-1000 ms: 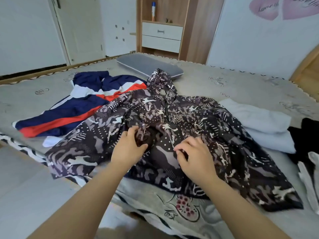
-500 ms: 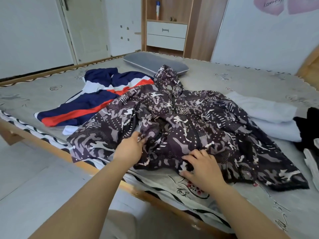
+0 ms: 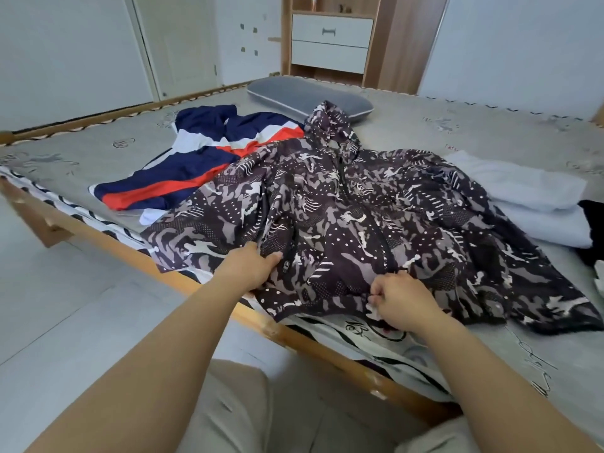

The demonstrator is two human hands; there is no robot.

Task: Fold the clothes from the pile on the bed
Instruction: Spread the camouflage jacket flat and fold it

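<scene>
Grey pillow (image 3: 310, 96) — drawer cabinet (image 3: 331, 44)

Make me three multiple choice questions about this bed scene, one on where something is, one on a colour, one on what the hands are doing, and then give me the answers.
1. Where does the pillow lie?
A. On the floor
B. On the bed, beyond the jacket's hood
C. Under the white cloth

2. What colours does the garment left of the camo jacket show?
A. Navy, white and red
B. Green and yellow
C. Plain black

3. What are the hands doing?
A. Both hang free above the bed
B. One holds the pillow
C. Both grip the jacket near its hem

Answers:
1 B: the pillow sits on the bed just past the hood.
2 A: the striped garment has navy, white and red bands.
3 C: the left hand pinches a fold of cloth and the right hand curls on the hem by the zip.
</scene>
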